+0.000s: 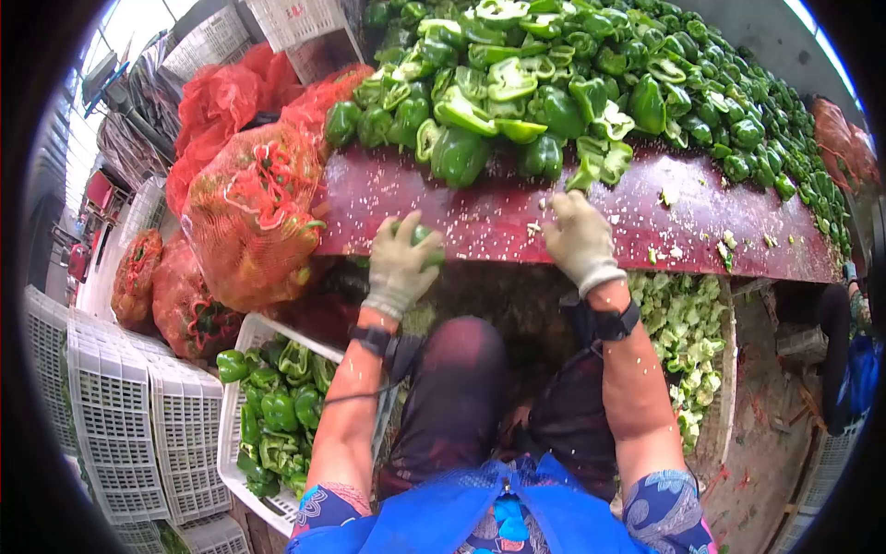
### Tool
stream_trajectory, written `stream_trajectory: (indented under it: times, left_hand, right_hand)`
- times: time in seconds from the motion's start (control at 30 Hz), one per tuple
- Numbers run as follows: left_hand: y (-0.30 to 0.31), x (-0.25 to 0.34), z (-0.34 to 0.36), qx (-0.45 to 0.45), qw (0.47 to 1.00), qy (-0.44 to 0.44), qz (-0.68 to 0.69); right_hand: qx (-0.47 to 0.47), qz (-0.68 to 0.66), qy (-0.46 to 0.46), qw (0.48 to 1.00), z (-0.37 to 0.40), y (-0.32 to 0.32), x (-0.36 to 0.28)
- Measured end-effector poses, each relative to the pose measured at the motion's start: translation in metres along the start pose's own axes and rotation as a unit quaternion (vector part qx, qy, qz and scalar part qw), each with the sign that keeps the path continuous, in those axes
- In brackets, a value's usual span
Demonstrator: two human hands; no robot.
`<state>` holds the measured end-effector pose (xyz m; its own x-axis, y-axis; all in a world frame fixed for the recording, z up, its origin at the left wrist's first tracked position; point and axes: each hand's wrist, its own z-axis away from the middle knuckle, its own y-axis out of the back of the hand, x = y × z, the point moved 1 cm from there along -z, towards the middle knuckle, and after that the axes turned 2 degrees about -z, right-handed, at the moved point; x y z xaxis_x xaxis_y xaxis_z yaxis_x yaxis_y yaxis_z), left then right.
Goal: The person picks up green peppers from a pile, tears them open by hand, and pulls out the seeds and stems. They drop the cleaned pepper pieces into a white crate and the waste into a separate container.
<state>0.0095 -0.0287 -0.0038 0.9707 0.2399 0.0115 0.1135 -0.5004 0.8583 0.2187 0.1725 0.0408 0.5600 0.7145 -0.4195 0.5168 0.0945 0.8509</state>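
Note:
My left hand point(401, 263), in a pale work glove, is closed around a green bell pepper point(422, 236) at the near edge of the red tabletop point(369, 189). My right hand point(581, 245), gloved too, is over the red surface with its fingers curled in; what they hold, if anything, is hidden. Just beyond its fingertips lies a cut-open pepper point(600, 164) with pale ribs. White seeds and small scraps are scattered around both hands. Behind them rises a large heap of whole and halved green peppers point(554, 111).
A white crate point(231, 443) of opened peppers stands at my lower left. To my right, a container holds pale green cores point(688, 351). Red mesh sacks point(249, 212) lean against the table's left end, near stacked white crates point(111, 415). Another person's blue clothing point(863, 374) shows at far right.

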Motion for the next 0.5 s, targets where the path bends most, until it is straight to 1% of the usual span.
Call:
stream_trajectory:
  times: [0.03, 0.1, 0.17, 0.2, 0.23, 0.27, 0.3, 0.33, 0.37, 0.43, 0.47, 0.5]
  left_hand:
    - [0.008, 0.0, -0.001, 0.063, 0.998, 0.001, 0.029]
    - [0.022, 0.008, 0.003, 0.219, 0.969, 0.059, 0.096]
    - [-0.004, -0.006, 0.012, 0.031, 0.995, 0.071, 0.055]
    - [0.003, -0.009, 0.011, 0.056, 0.998, 0.028, 0.032]
    - [0.01, -0.012, -0.001, 0.09, 0.946, 0.134, 0.282]
    - [0.022, -0.012, -0.001, 0.106, 0.821, 0.237, 0.508]
    - [0.035, -0.011, 0.0, 0.116, 0.674, 0.259, 0.682]
    - [0.049, -0.009, 0.002, 0.141, 0.488, 0.286, 0.813]
    - [0.054, -0.011, 0.004, 0.122, 0.415, 0.261, 0.863]
    - [0.064, -0.015, 0.006, 0.076, 0.261, 0.196, 0.942]
    - [0.061, -0.019, 0.012, 0.081, 0.23, 0.197, 0.95]
    - [0.064, -0.02, 0.016, 0.08, 0.218, 0.197, 0.952]
  right_hand:
    - [0.02, 0.0, 0.008, 1.0, 0.002, 0.0, -0.001]
    - [0.017, -0.012, 0.029, 0.999, 0.005, 0.006, -0.001]
    - [0.011, -0.009, 0.037, 0.999, 0.008, -0.008, -0.001]
    - [0.016, -0.005, 0.046, 0.999, 0.003, -0.009, -0.001]
    - [-0.012, -0.002, 0.038, 0.999, 0.002, -0.004, -0.008]
    - [-0.014, -0.006, 0.044, 0.999, 0.003, -0.001, -0.01]
    - [-0.021, -0.012, 0.056, 0.998, 0.006, -0.001, -0.012]
    - [-0.012, -0.024, 0.052, 0.998, 0.007, -0.005, -0.011]
    - [0.008, -0.046, 0.073, 0.996, 0.006, -0.012, -0.007]
    - [-0.043, -0.082, 0.093, 0.991, 0.006, -0.014, -0.011]
    - [-0.081, -0.094, 0.098, 0.988, 0.009, -0.015, -0.015]
    - [-0.119, -0.123, 0.125, 0.977, 0.01, -0.017, -0.017]
